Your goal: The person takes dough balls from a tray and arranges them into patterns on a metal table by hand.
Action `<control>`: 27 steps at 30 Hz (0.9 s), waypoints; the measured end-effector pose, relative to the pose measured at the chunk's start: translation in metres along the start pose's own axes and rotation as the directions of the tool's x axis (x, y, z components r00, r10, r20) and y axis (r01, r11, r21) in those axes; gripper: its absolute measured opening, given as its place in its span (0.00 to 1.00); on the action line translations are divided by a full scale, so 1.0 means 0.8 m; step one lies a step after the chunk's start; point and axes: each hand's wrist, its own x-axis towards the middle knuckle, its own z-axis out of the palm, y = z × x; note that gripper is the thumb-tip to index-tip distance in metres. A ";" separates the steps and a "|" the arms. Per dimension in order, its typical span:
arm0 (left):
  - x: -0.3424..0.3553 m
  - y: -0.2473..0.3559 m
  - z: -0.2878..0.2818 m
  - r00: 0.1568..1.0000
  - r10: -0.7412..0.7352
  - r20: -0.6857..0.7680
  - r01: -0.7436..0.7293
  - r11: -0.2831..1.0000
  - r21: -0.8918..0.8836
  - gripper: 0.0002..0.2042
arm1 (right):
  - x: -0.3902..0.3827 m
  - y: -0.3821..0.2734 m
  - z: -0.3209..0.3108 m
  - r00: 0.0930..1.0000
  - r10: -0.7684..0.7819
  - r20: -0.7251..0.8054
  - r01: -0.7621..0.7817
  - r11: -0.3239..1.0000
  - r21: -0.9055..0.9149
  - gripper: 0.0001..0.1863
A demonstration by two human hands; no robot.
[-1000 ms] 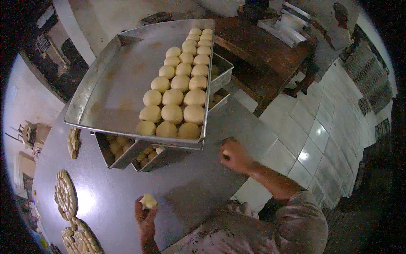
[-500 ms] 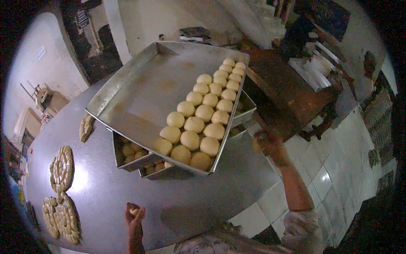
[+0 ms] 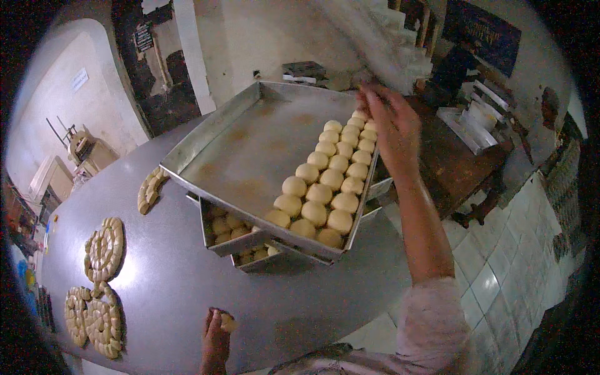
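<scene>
left hand (image 3: 215, 337): low, over the near part of the steel table; fingers closed on a pale dough piece (image 3: 229, 322), partly hidden by the grip. right hand (image 3: 394, 122): extended over the far right corner of the upper baking pan (image 3: 215, 145), fingers bent downward just by the farthest dough balls (image 3: 319, 193); cannot tell whether it grasps one or has released it.

dough balls: smooth, in roughly three columns along the pan's right side. two lower pans (image 3: 220, 251) stacked beneath at differing angles, more balls inside.

steel table (image 3: 187, 287): at left, coiled dough strands (image 3: 104, 250) in rounds, two lower ones side by side; a short curved dough strip (image 3: 150, 190) near the pan's left corner.

beyond, right: brown wooden table (image 3: 440, 147), a person (image 3: 534, 140) beside it, pale tiled floor (image 3: 500, 250).
</scene>
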 end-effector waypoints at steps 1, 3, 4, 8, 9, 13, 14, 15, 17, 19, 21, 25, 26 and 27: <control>-0.002 0.011 0.005 0.997 0.066 0.037 -0.075 0.931 0.356 0.07 | -0.053 -0.007 -0.003 0.976 -0.004 0.216 -0.012 0.997 0.070 0.18; -0.007 0.013 0.003 0.988 0.027 0.155 -0.099 0.869 0.485 0.13 | -0.171 -0.017 0.006 0.790 -0.075 0.609 -0.086 0.969 0.230 0.16; -0.007 0.011 0.023 0.952 -0.036 0.305 -0.048 0.963 0.264 0.17 | -0.203 -0.047 0.004 0.718 -0.129 0.683 0.002 0.983 0.184 0.16; -0.013 -0.005 0.054 0.653 -0.029 0.757 0.498 0.769 -0.400 0.33 | -0.358 -0.069 0.027 0.618 0.193 0.762 -0.216 0.974 -0.072 0.17; -0.012 0.001 0.045 0.622 -0.098 0.777 0.454 0.854 -0.255 0.33 | -0.398 -0.044 0.018 0.548 0.398 0.736 -0.435 0.887 -0.156 0.17; 0.030 -0.044 -0.076 0.869 -0.171 0.464 0.186 0.982 0.015 0.24 | -0.411 0.003 -0.055 0.564 0.615 0.551 -0.082 0.705 -0.704 0.20; 0.037 -0.042 -0.083 0.910 -0.110 0.400 0.101 0.994 0.042 0.21 | -0.394 0.016 -0.069 0.646 0.565 0.514 0.145 0.570 -0.809 0.21; 0.042 -0.037 -0.082 0.940 -0.049 0.339 0.024 0.997 0.077 0.18 | -0.395 0.049 -0.077 0.758 0.397 0.517 0.329 0.452 -0.829 0.22; 0.050 -0.024 -0.070 0.956 -0.018 0.292 -0.032 0.986 0.166 0.14 | -0.377 0.102 -0.045 0.909 0.330 0.255 0.136 0.344 -0.929 0.20; 0.054 -0.014 -0.051 0.947 -0.070 0.313 -0.008 0.970 0.242 0.10 | -0.392 0.094 -0.007 0.838 0.480 0.259 0.077 0.366 -0.927 0.18; 0.057 -0.029 -0.070 0.973 0.018 0.228 -0.065 0.978 0.199 0.10 | -0.408 0.092 -0.010 0.763 0.525 0.377 0.046 0.538 -0.842 0.17; 0.095 -0.085 -0.121 0.977 0.197 0.078 -0.212 0.916 0.341 0.08 | -0.380 0.098 -0.082 0.804 0.509 0.308 0.000 0.518 -0.856 0.14; 0.097 -0.087 -0.109 0.979 0.180 0.091 -0.201 0.913 0.354 0.09 | -0.351 0.102 -0.091 0.849 0.506 0.153 -0.038 0.347 -0.937 0.13; 0.100 -0.088 -0.084 0.980 0.158 0.119 -0.191 0.914 0.358 0.09 | -0.346 0.121 -0.098 0.786 0.608 0.111 -0.066 0.261 -0.963 0.13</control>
